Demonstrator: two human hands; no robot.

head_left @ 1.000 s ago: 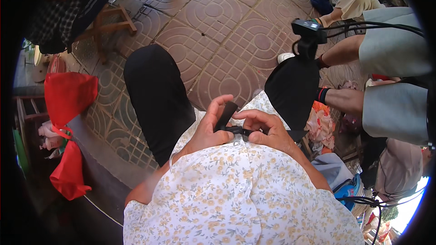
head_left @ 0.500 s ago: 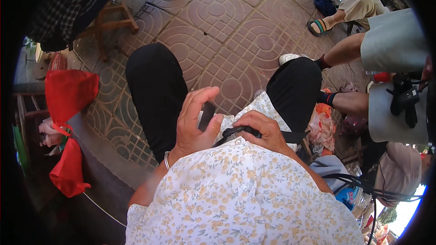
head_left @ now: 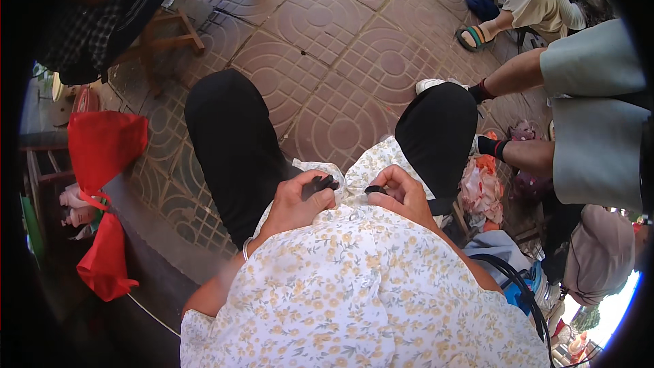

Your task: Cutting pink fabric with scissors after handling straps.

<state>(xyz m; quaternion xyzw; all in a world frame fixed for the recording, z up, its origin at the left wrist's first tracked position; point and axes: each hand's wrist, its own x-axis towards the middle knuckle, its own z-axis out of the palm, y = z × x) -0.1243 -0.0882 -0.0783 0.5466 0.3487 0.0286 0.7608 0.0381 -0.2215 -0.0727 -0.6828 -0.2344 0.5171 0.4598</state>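
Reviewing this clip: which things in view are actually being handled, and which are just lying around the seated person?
In hand:
- left hand gripping a small black object
- right hand pinching a dark strap end

Lying about:
- red bags at the left
- wooden stool
- crumpled orange-and-white bag
- blue bag with black cord

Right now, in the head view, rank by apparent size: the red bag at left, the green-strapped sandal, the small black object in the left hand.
1. red bag
2. green-strapped sandal, farther away, so real size unsure
3. small black object held in the left hand
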